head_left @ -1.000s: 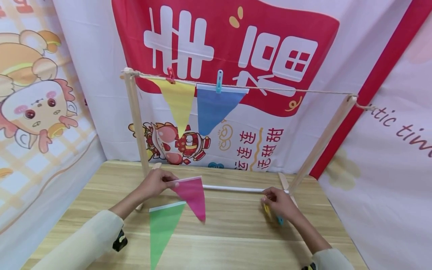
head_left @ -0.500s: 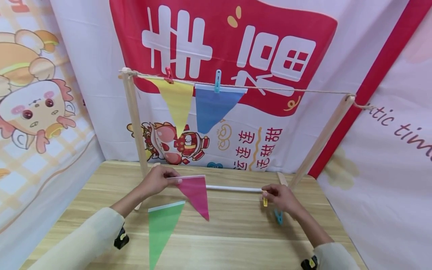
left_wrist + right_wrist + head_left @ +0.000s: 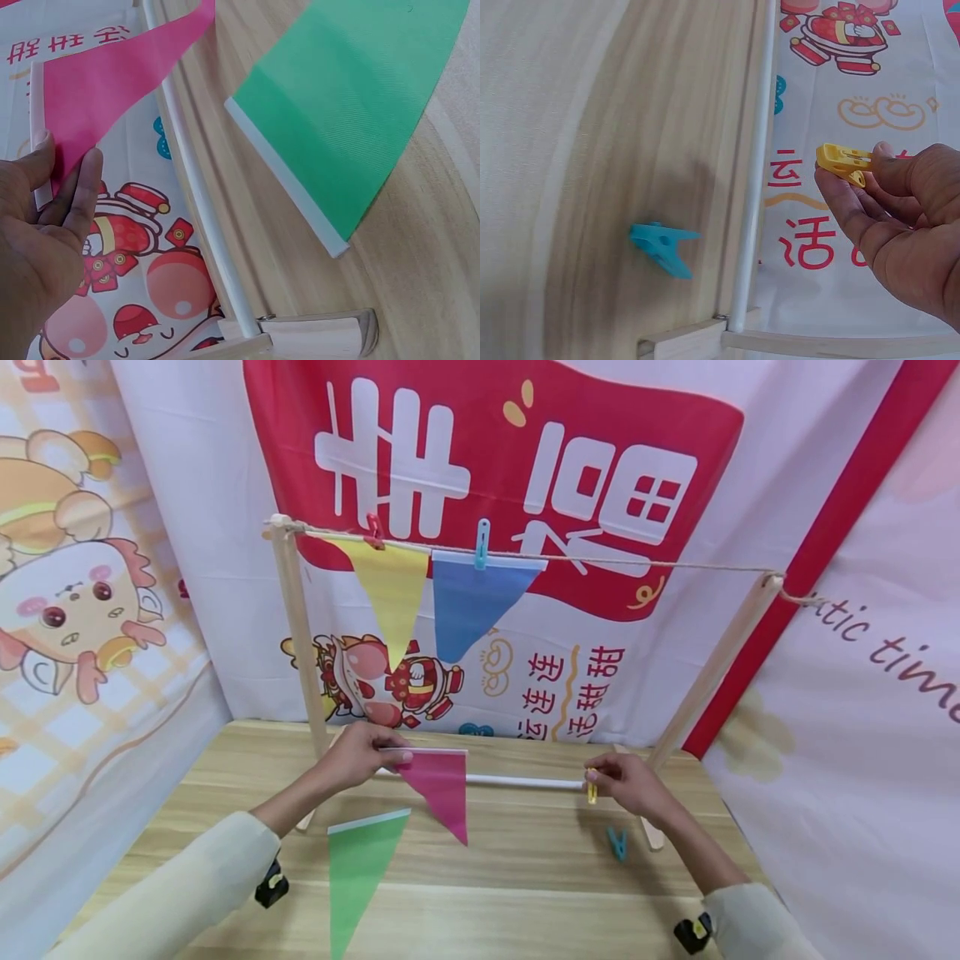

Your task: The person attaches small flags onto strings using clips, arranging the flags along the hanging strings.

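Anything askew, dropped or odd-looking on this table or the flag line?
The blue clip lies loose on the table, apart from the right hand, which pinches a yellow clip. The green flag lies flat and unhung. The left hand holds the pink flag. Nothing looks damaged.

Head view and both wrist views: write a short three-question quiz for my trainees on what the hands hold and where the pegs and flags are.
1. True or false: the right hand pinches a yellow peg.
2. Which flag does the left hand hold? A green, B pink, C blue.
3. Fill in: the loose blue peg lies on the ____.

Key: 1 true. 2 B, the pink flag; the green flag lies on the table. 3 table.
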Motion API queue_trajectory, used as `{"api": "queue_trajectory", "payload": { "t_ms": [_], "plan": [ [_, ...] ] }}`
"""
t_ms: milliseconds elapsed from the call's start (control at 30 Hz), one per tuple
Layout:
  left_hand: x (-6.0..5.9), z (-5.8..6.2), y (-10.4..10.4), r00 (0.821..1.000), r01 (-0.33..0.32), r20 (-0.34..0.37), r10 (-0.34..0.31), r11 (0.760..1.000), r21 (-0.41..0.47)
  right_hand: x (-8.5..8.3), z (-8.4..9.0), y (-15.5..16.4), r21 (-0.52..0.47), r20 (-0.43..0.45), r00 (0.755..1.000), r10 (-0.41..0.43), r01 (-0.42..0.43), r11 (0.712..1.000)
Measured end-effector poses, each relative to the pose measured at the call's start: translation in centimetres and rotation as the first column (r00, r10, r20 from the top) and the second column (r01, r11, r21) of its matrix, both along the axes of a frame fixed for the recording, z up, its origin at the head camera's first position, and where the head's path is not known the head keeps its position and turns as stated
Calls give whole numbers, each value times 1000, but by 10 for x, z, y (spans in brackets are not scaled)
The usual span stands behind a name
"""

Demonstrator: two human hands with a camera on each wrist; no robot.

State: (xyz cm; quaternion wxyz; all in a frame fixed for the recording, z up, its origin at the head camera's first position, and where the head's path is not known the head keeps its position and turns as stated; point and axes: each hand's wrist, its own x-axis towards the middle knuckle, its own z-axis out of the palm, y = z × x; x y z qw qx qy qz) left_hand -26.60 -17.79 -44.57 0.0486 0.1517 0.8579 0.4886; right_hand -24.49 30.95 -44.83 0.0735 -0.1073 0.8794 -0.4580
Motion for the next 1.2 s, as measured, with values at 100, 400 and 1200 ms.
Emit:
{"api": "queue_trajectory", "payload": {
  "t_ms": [100, 400, 1200],
  "plan": [
    [0, 2, 2, 1000, 7, 0, -7, 1000, -4, -3, 4, -1, 8, -6, 1000, 5, -5, 1000],
    [2, 7, 7, 1000, 13, 10, -13, 1000, -11, -9, 23, -7, 62, -68, 997, 48, -44, 997],
    [-3, 28, 20, 994, 74, -74, -75, 997, -18, -23, 68, -25, 189, -125, 992, 30, -6, 982]
  ]
}}
